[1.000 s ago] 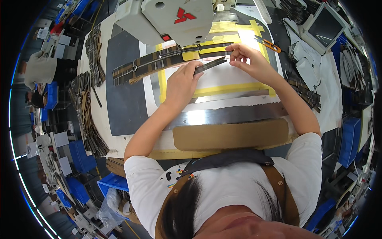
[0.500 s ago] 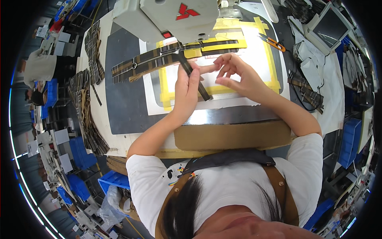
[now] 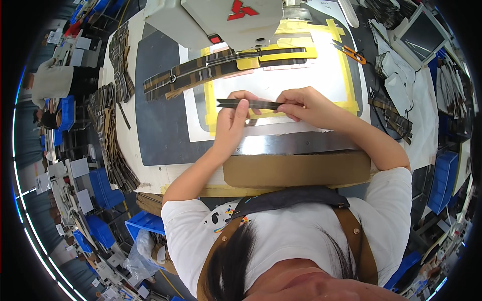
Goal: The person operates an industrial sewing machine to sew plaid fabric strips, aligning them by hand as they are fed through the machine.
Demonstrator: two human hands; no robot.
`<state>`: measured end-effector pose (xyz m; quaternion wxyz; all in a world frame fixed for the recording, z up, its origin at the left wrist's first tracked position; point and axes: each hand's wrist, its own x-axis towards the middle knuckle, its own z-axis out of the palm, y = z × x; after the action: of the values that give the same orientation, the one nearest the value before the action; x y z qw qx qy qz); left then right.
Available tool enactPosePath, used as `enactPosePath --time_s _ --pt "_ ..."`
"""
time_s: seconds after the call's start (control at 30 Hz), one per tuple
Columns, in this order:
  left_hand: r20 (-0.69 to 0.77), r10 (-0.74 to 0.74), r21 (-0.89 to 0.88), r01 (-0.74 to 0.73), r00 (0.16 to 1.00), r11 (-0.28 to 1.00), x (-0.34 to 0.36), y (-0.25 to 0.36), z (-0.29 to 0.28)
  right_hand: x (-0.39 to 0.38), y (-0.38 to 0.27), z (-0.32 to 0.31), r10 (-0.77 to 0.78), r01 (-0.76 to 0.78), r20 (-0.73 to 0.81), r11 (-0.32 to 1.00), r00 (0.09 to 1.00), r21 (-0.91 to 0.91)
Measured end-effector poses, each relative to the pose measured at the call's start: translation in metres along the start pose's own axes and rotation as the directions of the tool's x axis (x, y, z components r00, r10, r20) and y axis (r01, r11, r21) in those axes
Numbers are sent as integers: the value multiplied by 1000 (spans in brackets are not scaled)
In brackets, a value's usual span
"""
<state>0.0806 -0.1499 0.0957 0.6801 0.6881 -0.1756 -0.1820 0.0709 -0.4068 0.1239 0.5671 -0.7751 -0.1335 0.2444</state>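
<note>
Level in front of me, above the white work plate, is a narrow dark strip (image 3: 227,103) with a notched left end. My left hand (image 3: 234,120) pinches it near that end, thumb on the near side. My right hand (image 3: 307,106) has its right end between thumb and fingers. Just beyond my hands lies a brown plaid fabric piece (image 3: 193,75) with a zipper along it and a ring-shaped zipper pull (image 3: 173,79). Its right part reaches a yellow-edged template (image 3: 288,55) near the grey-white sewing machine head (image 3: 221,22); my hands are apart from both.
Orange-handled thread snips (image 3: 350,51) lie right of the yellow-taped plate. Stacks of plaid pieces (image 3: 109,143) rest at the table's left. A monitor (image 3: 420,37) and more plaid pieces (image 3: 391,118) are at the right. Another person (image 3: 52,83) stands far left.
The dark strip has turned from slanting, beside the plaid piece, to level. My right hand, which had its fingers apart, now pinches the strip's right end.
</note>
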Motion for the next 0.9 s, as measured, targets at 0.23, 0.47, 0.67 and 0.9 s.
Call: enactPosePath --time_s 0.23,0.47,0.67,0.9 --pt "-63 303 759 -151 951 633 15 2 -53 -85 12 -89 -4 -208 -506 909 862 -361" --pt "98 445 789 -342 890 511 31 16 -48 -231 84 -136 -417 -827 -849 311 324 -469" --pt "207 842 -144 -835 499 530 -15 84 -10 -232 67 -123 -479 -669 -800 464 362 -581" --pt "-370 906 -694 -710 207 -121 -37 151 85 -303 82 -168 -309 -814 -933 484 184 -321"
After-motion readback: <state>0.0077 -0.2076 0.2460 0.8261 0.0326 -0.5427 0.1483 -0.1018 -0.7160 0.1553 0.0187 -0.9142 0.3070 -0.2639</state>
